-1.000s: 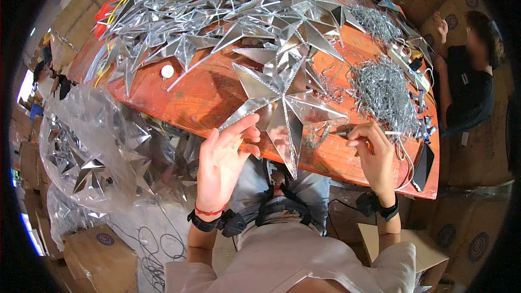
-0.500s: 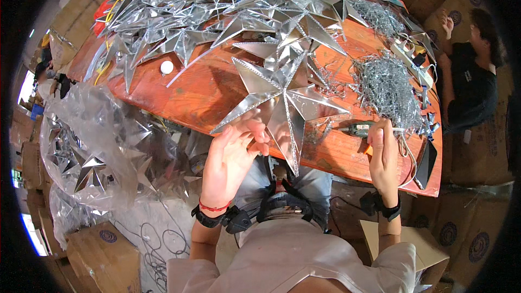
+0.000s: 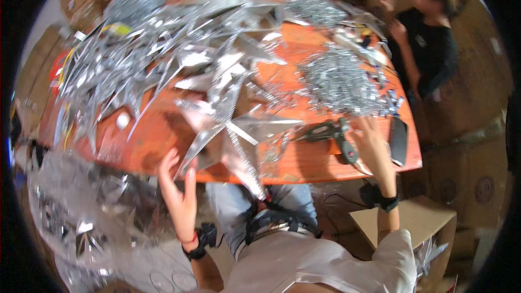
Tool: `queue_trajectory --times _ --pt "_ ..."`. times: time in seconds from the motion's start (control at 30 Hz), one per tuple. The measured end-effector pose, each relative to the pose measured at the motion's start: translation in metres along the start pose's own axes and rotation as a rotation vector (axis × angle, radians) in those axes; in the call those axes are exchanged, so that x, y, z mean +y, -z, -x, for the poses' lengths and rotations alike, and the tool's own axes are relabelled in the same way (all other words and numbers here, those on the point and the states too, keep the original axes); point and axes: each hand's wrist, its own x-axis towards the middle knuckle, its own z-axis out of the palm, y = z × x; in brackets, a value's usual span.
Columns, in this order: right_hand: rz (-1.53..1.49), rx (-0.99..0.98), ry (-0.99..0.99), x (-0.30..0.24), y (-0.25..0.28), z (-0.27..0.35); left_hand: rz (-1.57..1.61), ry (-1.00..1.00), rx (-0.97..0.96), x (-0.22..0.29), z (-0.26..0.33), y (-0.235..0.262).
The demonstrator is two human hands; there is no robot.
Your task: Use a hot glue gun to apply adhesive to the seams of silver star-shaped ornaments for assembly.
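A large silver star (image 3: 225, 125) with shiny folded points and beaded-looking ridges lies at the near edge of the table, one point overhanging it. My left hand (image 3: 182, 198) is at its lower left point, fingers and thumb spread on either side of the tip; whether they touch it I cannot tell. To the right, a dark green glue gun (image 3: 343, 144) with an orange part lies on the tabletop. My right hand (image 3: 373, 144) is just right of its handle, fingers stretched out toward a heap of silver tinsel (image 3: 339, 81) and slightly blurred.
Many silver stars (image 3: 163, 49) are piled over the far left of the orange-red table (image 3: 304, 171). A white ball (image 3: 123, 120) sits near them. A black flat object (image 3: 399, 141) and a power strip (image 3: 361, 49) lie right. Bagged stars (image 3: 87, 206) stand lower left; another person (image 3: 429, 38) is far right.
My left hand has moved left and opened wider around the star's point. My right hand has come off the glue gun, which now lies turned beside it. The whole view has shifted.
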Motion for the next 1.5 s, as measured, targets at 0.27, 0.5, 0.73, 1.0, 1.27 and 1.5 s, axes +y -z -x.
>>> queue_trajectory --times 0.27,0.5,0.73,1.0,1.27,1.5 --pt "-0.111 -0.093 -0.069 -0.011 -0.006 0.0 0.365 0.155 0.05 -0.027 0.005 0.0" --pt "-0.178 -0.051 -0.16 0.0 -0.022 0.011 0.399 0.206 0.034 -0.034 0.009 0.0" --pt "-0.25 -0.044 -0.177 -0.001 -0.031 0.011 0.635 0.212 0.232 -0.034 0.006 -0.007" --pt "-0.397 -0.019 -0.317 0.013 -0.029 0.02 0.748 0.271 0.156 -0.047 -0.016 -0.015" --pt "-0.782 0.137 -0.332 -0.052 0.038 0.005 -0.011 0.02 0.207 -0.008 -0.012 0.03" --pt "-0.934 -0.158 -0.273 -0.102 -0.007 -0.024 -0.292 -0.281 -0.07 0.033 -0.039 -0.014"
